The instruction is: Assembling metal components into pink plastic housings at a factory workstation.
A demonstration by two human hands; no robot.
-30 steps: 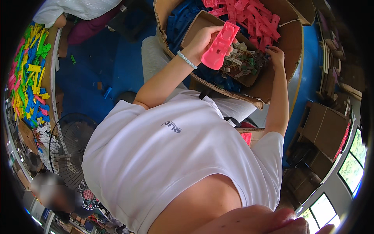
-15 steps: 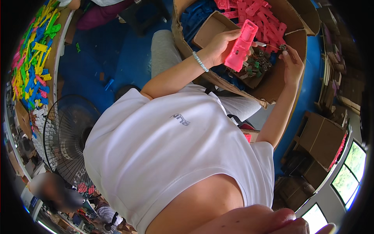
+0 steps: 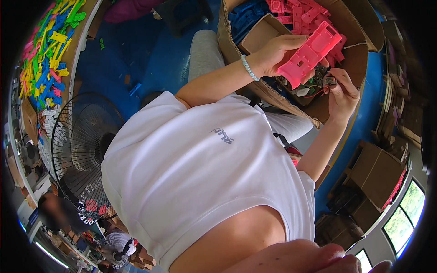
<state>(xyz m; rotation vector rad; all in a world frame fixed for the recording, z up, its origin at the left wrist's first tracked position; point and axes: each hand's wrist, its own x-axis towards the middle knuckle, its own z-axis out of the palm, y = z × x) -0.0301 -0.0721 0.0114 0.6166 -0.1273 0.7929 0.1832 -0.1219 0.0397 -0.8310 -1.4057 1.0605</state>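
My left hand (image 3: 274, 53), with a pale bead bracelet on its wrist, is closed round a long pink plastic housing (image 3: 309, 55). The housing is tilted, and its hollow side with ribs and a small square hole faces up. Close by on its right, my right hand (image 3: 343, 98) pinches a small square electronic part (image 3: 330, 80) between thumb and fingertips. A thin reddish wire hangs near that part. Beneath the hands lies a heap of small circuit parts with wires (image 3: 302, 91), partly hidden by the housing and fingers.
A large cardboard box (image 3: 362, 68) surrounds the work, holding pink housings (image 3: 302, 13), blue pieces (image 3: 246, 20) and a smaller carton (image 3: 261, 34). A black fan (image 3: 84, 150) stands at left, near a table heaped with colourful plastic parts (image 3: 52, 50). Cartons (image 3: 375, 170) are stacked at right.
The pink housing has tilted further over, showing more of its hollow side. My right hand has come down and closer to the housing with the small part. The whole view has shifted slightly.
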